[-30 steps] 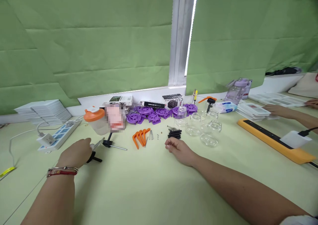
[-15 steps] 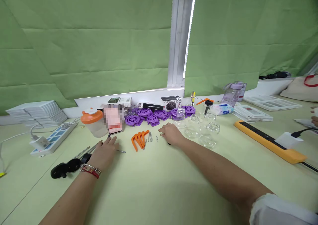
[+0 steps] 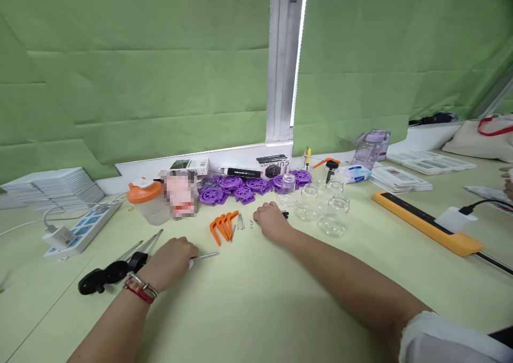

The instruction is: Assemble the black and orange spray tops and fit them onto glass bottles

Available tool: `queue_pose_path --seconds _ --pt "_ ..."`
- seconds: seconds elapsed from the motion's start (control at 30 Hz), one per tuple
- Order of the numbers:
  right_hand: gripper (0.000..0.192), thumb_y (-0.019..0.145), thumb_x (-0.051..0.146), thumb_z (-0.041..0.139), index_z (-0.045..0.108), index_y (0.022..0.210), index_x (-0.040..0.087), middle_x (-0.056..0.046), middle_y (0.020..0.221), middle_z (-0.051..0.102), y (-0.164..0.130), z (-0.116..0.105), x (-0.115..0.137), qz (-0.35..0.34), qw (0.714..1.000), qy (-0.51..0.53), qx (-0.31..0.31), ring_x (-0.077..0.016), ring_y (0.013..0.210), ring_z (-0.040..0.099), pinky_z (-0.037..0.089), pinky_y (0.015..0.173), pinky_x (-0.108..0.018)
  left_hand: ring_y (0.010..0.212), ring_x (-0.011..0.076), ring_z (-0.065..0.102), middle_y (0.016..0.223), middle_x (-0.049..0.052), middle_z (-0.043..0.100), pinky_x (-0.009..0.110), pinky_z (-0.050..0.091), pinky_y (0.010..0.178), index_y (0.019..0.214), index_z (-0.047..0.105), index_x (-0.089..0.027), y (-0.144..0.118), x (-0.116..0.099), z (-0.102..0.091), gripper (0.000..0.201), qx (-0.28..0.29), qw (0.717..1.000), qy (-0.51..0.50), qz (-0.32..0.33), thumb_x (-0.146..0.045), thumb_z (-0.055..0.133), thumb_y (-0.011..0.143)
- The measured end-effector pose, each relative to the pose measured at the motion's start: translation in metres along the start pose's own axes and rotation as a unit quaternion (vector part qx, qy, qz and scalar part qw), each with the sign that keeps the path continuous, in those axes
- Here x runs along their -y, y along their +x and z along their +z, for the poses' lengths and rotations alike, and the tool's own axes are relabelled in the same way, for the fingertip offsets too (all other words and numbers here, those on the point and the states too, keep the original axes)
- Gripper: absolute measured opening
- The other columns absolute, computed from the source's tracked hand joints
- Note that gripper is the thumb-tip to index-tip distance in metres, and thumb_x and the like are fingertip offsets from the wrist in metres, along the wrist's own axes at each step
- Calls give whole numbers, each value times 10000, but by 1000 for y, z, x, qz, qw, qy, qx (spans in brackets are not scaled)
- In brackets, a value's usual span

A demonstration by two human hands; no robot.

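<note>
The left hand point(image 3: 173, 257) lies nearest, knuckles up on the table point(image 3: 248, 309), closed over a thin metal rod point(image 3: 205, 255) whose free end sticks out to its right. Just left of that hand rest black handled tools point(image 3: 110, 273). Farther off, the right hand point(image 3: 271, 221) sits curled, fingers narrow; what it covers cannot be told, though small black parts point(image 3: 285, 214) peek out beside it. Left of the right hand lie orange levers point(image 3: 223, 224) and small screws point(image 3: 241, 222). Beyond it stand clear glass jars point(image 3: 329, 215), seemingly empty, then purple discs point(image 3: 244, 185). Far left of those, an orange-lidded tub point(image 3: 149, 201), contents unclear.
</note>
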State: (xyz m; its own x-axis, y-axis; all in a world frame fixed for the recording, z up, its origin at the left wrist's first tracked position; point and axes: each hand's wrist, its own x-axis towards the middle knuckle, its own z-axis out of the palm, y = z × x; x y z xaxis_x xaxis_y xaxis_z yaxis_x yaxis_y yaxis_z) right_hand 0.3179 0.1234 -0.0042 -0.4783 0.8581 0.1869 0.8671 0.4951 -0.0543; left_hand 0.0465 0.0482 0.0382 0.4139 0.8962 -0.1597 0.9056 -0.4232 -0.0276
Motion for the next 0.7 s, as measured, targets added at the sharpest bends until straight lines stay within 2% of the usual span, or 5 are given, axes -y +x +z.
queue_pose_path --seconds 0.13,0.33,0.43,0.53,0.7 --pt "137 842 128 445 573 834 175 -44 861 636 -30 -9 8 8 980 198 -24 -144 796 524 354 708 -267 759 188 550 818 69 625 282 408 681 841 645 -189 -9 -26 -12 276 15 985 -146 94 -194 370 819" --pt "168 804 337 557 498 823 181 -20 763 612 -77 7 18 99 704 701 60 -106 592 510 397 544 -243 608 120 475 723 23 573 233 402 574 859 605 -173 -3 -60 -9 283 75 863 -488 107 -411 453 846" --pt "275 748 409 633 490 799 179 -30 754 626 -81 13 16 122 627 769 31 -112 606 542 408 544 -244 542 100 469 644 -1 531 230 396 531 786 598 -151 13 -72 5 265 120 770 -625 38 -411 548 783" --pt "300 722 414 665 495 792 176 -36 788 636 -77 14 13 121 611 782 -1 -115 625 569 421 547 -244 492 90 468 599 -23 499 230 401 492 696 568 -145 30 -80 20 229 135 707 -693 -32 -367 620 714" --pt "257 735 388 644 511 781 173 30 547 571 -70 16 10 111 663 740 -2 -99 493 518 413 506 -241 483 112 500 579 -18 510 227 392 441 820 583 -137 41 -82 30 262 118 671 -728 -73 -372 624 712"
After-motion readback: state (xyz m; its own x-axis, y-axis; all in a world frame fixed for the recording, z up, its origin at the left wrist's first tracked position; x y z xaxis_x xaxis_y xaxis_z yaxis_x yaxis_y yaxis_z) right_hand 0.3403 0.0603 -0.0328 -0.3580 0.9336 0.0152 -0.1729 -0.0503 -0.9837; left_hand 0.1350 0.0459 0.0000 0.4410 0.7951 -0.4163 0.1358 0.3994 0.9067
